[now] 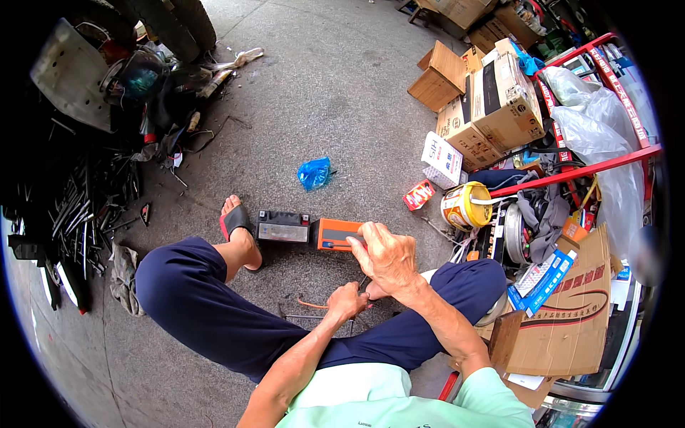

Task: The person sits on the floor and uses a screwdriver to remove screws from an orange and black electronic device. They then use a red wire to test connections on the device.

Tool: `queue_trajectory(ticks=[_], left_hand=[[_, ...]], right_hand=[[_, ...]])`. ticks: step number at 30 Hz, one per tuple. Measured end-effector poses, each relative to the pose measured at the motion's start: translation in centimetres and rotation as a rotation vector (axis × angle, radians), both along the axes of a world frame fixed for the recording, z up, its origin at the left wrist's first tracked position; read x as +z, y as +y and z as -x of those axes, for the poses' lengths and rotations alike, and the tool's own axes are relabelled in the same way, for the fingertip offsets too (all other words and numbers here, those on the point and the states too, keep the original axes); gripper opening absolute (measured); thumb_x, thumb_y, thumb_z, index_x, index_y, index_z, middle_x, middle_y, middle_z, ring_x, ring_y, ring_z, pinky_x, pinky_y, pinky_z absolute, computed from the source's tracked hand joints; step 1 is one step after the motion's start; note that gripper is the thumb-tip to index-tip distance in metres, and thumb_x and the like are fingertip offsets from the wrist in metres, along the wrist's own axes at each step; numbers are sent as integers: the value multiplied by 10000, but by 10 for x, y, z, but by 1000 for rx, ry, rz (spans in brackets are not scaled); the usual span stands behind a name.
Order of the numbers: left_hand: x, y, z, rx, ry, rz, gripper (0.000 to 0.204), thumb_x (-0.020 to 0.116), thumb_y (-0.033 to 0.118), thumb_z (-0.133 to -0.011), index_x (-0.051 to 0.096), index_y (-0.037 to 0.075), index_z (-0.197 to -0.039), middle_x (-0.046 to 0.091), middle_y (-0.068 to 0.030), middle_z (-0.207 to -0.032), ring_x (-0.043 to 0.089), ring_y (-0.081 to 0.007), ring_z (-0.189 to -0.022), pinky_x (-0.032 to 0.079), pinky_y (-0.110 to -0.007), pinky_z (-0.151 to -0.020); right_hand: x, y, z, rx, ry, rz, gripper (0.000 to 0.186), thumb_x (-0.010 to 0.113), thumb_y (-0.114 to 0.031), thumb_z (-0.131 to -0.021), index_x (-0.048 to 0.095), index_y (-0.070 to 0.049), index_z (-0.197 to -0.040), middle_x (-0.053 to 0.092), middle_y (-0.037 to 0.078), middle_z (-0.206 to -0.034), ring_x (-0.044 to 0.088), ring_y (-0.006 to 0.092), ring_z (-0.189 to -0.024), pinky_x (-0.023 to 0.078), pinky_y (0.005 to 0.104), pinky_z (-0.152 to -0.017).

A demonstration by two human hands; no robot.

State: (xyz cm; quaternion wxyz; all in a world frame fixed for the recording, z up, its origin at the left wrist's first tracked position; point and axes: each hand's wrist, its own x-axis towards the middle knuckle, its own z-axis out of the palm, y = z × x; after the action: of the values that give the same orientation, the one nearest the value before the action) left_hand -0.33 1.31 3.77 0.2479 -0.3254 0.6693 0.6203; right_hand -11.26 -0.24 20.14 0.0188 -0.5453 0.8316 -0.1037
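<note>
My right hand is closed round the right end of an orange box with a dark panel, thumb along its near edge and fingers hiding that end. Directly left of it, a black and grey battery stands on the ground by my sandalled foot. Lower down, between my knees, my left hand is closed with fingertips pressed together; what it pinches is too small to make out. A thin orange wire lies just left of it, near a thin dark metal rod.
A crumpled blue plastic bag lies on the concrete ahead. At right stand cardboard boxes, a yellow-lidded bucket and a red metal frame. Scrap metal and dark rods are heaped at left, beside a grey rag.
</note>
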Motion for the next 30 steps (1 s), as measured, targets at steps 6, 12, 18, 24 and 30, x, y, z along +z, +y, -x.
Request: queue_trajectory(ticks=[6, 12, 18, 24, 30], left_hand=[[11, -4, 1, -182, -19, 200, 382, 575, 356, -799, 658, 23, -967, 647, -235, -970, 620, -381, -955, 479, -461, -834], [20, -8, 2, -196, 15, 269, 370, 569, 348, -811, 661, 16, -946, 648, -238, -956, 622, -386, -942, 484, -464, -824], [27, -11, 1, -162, 26, 309, 361, 576, 346, -818, 660, 18, -943, 651, -238, -937, 627, -391, -923, 487, -467, -813], [21, -8, 2, -152, 35, 312, 376, 566, 383, -807, 643, 34, -923, 650, -232, -904, 624, -389, -902, 485, -476, -807], [20, -8, 2, -151, 54, 313, 373, 564, 379, -811, 642, 33, -928, 650, -233, -902, 625, -395, -893, 485, -478, -803]], right_hand=[[24, -4, 12, 253, -115, 60, 300, 678, -129, -757, 481, -26, -957, 537, 126, -943, 618, 282, -688, 486, 368, -536], [11, 2, 14, 265, -121, -8, 252, 675, -129, -755, 481, -40, -890, 474, 103, -852, 609, 253, -659, 494, 345, -498], [24, -4, 18, 411, 60, -159, 419, 742, -179, -635, 493, -31, -938, 483, 102, -828, 599, 269, -677, 503, 344, -536], [34, -7, 22, 437, 37, -374, 370, 724, -263, -676, 526, -19, -870, 531, 108, -765, 598, 277, -675, 475, 385, -551], [32, -5, 27, 450, 194, -173, 374, 702, -322, -720, 507, -31, -852, 525, 93, -730, 605, 266, -657, 455, 402, -524]])
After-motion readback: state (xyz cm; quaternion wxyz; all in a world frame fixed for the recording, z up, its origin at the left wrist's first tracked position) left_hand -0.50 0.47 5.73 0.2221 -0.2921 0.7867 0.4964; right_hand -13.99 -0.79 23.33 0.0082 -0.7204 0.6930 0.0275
